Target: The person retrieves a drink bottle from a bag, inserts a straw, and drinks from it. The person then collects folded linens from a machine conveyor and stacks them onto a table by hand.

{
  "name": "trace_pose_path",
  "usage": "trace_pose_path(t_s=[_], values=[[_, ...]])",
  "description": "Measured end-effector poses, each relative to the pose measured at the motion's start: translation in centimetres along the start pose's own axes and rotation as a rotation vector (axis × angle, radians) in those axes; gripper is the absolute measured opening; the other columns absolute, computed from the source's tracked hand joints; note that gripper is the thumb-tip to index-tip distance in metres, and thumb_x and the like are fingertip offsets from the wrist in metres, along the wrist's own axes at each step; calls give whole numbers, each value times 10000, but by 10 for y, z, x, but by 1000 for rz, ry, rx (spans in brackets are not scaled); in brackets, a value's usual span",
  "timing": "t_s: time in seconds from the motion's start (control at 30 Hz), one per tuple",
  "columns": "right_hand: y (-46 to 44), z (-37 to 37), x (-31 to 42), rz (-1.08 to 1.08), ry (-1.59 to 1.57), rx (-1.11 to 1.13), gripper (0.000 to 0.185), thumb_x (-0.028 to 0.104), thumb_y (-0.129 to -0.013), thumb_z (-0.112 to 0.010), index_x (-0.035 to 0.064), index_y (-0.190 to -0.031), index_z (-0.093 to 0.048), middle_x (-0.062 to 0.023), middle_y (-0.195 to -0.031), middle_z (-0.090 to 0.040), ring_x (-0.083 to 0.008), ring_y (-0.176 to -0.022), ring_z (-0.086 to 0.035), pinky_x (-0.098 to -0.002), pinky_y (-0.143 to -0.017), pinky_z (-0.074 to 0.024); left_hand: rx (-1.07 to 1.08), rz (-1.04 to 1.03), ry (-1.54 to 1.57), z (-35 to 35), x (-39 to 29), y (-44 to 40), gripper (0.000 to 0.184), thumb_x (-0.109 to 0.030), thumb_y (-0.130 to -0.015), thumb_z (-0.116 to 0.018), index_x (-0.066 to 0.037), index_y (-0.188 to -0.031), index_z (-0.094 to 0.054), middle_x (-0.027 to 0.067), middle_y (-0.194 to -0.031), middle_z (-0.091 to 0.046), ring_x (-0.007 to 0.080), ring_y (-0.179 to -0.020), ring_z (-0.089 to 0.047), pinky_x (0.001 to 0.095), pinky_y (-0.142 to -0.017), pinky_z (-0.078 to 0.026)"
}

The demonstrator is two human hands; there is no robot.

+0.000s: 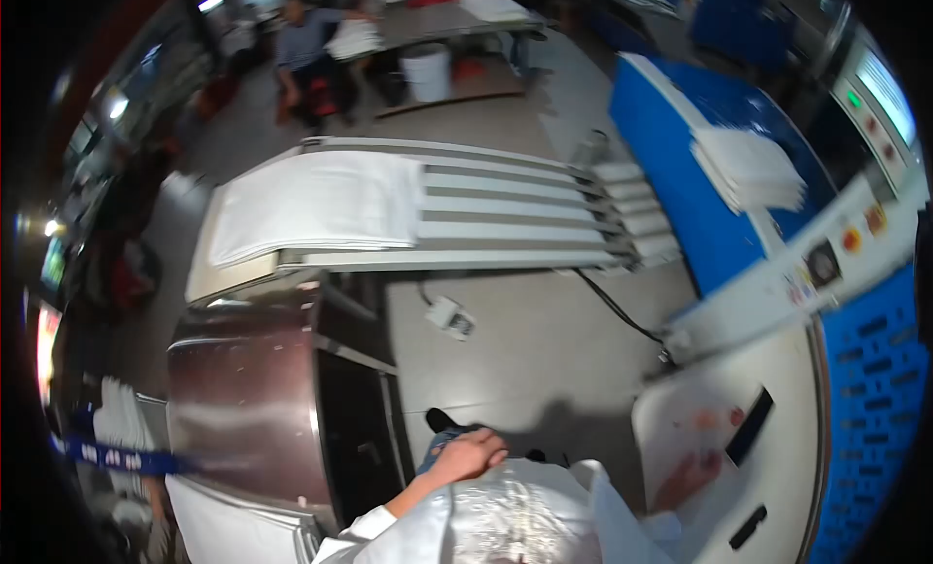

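Observation:
My left hand (471, 455) is in front of my body at the edge of my white garment (520, 515). Its fingers are curled together, and whatever is inside them is hidden. Blurred by motion, my right hand (688, 480) is over the pale worktop (777, 409) at the lower right, near a black strip (749, 427) and a smaller black object (748, 527). Its fingers are smeared. A stack of folded white cloth (321, 205) lies on the left end of a slatted rack (515, 209).
A blue machine (646, 102) bears folded white cloths (748, 166); a control panel (826, 263) stands right. At left are a rounded metal cover (248, 399) and more white cloth (233, 525). A person (306, 49) sits near the back table. A cable (617, 311) hangs near the rack.

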State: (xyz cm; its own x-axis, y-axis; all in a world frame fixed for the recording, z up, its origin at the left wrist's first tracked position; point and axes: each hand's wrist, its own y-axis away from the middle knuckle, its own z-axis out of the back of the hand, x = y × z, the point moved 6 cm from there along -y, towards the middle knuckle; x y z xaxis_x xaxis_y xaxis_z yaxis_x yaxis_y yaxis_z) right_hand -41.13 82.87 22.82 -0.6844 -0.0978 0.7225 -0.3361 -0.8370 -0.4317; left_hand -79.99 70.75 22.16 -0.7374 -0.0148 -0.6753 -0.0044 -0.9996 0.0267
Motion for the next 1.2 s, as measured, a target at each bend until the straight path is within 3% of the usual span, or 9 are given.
trace_pose_path(t_s=[0.17, 0.57, 0.7, 0.8, 1.0, 1.03, 1.1, 1.17, 1.2], values=[[68, -70, 44, 155, 127, 113, 418, 228, -880, -520, -35, -1178, -391, -196, -1144, -437, -337, -1076, -435, -410, -947, -330, -123, 54, -22, 94, 79, 17, 202, -254, -858, -529, -75, -935, -582, 104, -871, -562, 296, -824, -587, 386, -732, -486], [226, -431, 464, 744, -381, 1096, 227, 138, -814, -570, 13, -1001, -543, -180, -996, -537, -352, -941, -524, -421, -827, -418, -444, 579, 65, 246, 284, 158, 179, -200, -805, -589, -85, -941, -575, 104, -939, -575, 293, -884, -591, 413, -736, -498], [286, -543, 543, 875, -490, 1236, 237, 128, -790, -584, 20, -996, -542, -170, -976, -541, -342, -916, -528, -406, -821, -422, -912, 852, 1387, 236, 368, 185, 353, -187, -777, -610, -67, -1107, -570, 77, -1220, -518, 247, -1134, -487, 292, -943, -392], [339, -649, 606, 1038, -488, 1367, 344, 182, -763, -623, -1, -1042, -535, -192, -1025, -529, -358, -978, -502, -417, -860, -407, -1148, 912, 1682, 273, 418, 175, 315, -183, -797, -596, -61, -1086, -572, 100, -1138, -534, 245, -1045, -511, 305, -874, -417], [414, -867, 792, 1397, -453, 1219, 586, 163, -669, -663, -41, -1168, -433, -224, -1121, -480, -390, -1075, -439, -472, -933, -350, -1287, 1271, 1225, 382, 493, 148, 244, -176, -837, -568, -48, -1045, -577, 145, -973, -566, 242, -867, -558, 331, -735, -469], [416, -908, 817, 1409, -481, 1075, 635, 165, -652, -671, -35, -1197, -412, -224, -1148, -470, -396, -1095, -430, -474, -947, -339, -1019, 1287, 703, 368, 542, 153, 217, -148, -822, -568, -65, -1019, -606, 115, -978, -575, 241, -874, -570, 330, -732, -476], [424, -990, 867, 1385, -249, 1150, 728, 225, -662, -711, -9, -1268, -383, -241, -1308, -375, -399, -1241, -323, -465, -1000, -310, -802, 1215, -4, 476, 525, 129, 206, -118, -797, -577, -67, -990, -628, 116, -991, -580, 242, -897, -575, 345, -754, -477], [436, -1069, 895, 1372, -212, 1221, 816, 289, -633, -752, 17, -1297, -363, -231, -1328, -369, -364, -1246, -340, -425, -1010, -313, -780, 1169, -66, 514, 561, 128, 278, -174, -809, -597, -76, -1070, -598, 123, -1039, -577, 260, -939, -568, 355, -783, -471], [450, -1108, 891, 1201, -118, 1566, 856, 331, -617, -763, 22, -1305, -357, -223, -1331, -373, -348, -1244, -350, -412, -1011, -315, -763, 1139, -93, 529, 582, 128, 319, -202, -816, -607, -81, -1109, -583, 127, -1063, -576, 268, -960, -565, 361, -797, -467]])
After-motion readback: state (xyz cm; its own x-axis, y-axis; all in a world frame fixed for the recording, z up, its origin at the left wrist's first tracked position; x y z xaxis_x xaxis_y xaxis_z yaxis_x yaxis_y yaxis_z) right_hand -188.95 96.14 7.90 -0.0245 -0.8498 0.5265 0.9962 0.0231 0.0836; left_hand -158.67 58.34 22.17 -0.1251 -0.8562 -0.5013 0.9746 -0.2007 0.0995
